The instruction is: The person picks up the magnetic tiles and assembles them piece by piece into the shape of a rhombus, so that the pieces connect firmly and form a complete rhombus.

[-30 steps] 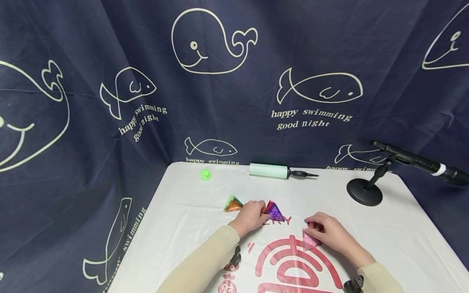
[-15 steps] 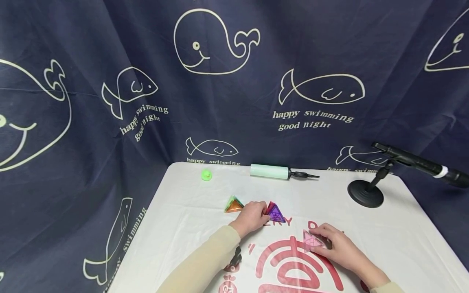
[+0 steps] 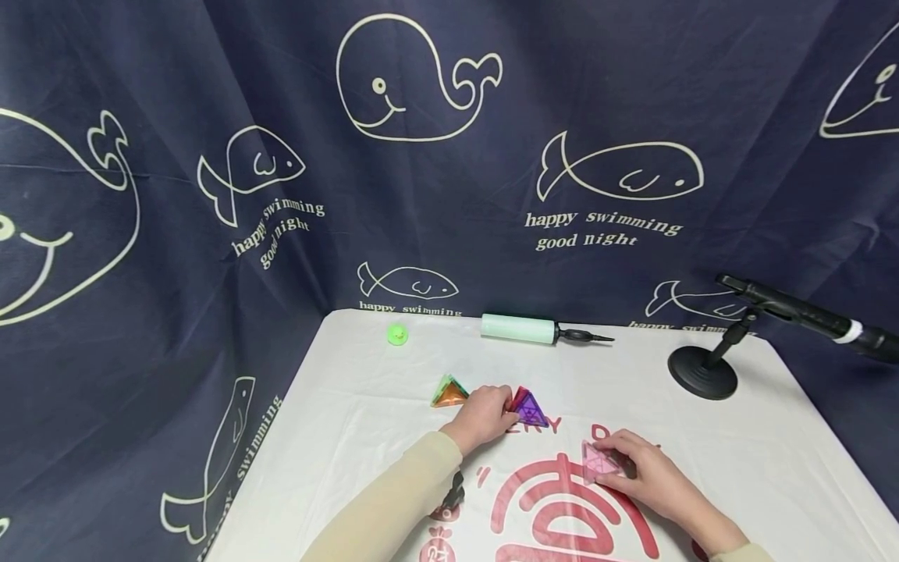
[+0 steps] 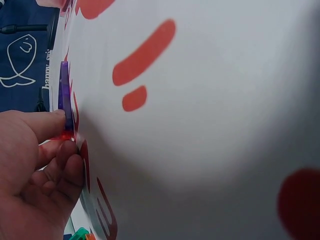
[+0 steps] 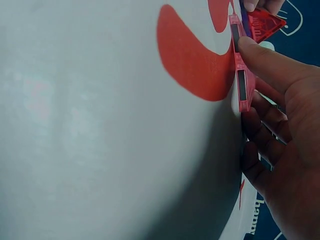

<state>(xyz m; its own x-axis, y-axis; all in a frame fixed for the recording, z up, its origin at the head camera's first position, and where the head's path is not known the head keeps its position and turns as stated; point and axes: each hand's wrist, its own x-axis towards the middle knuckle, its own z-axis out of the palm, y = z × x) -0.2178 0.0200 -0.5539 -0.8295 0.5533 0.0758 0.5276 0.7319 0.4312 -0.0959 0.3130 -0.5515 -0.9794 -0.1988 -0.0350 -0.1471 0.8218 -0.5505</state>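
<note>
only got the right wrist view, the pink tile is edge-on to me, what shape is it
Observer: The head view shows the pink tile is a triangle.
Operator: anything over to the left
Observer: Yes, an orange triangular tile sits just left of the left hand.
Operator: and by the far left corner
Observer: A small green toy sits near that corner of the table.

Both sleeved arms (image 3: 382, 499) extend forward, left grip (image 3: 483, 417) and right grip (image 3: 648, 472) pinching, fingers curled.
</note>
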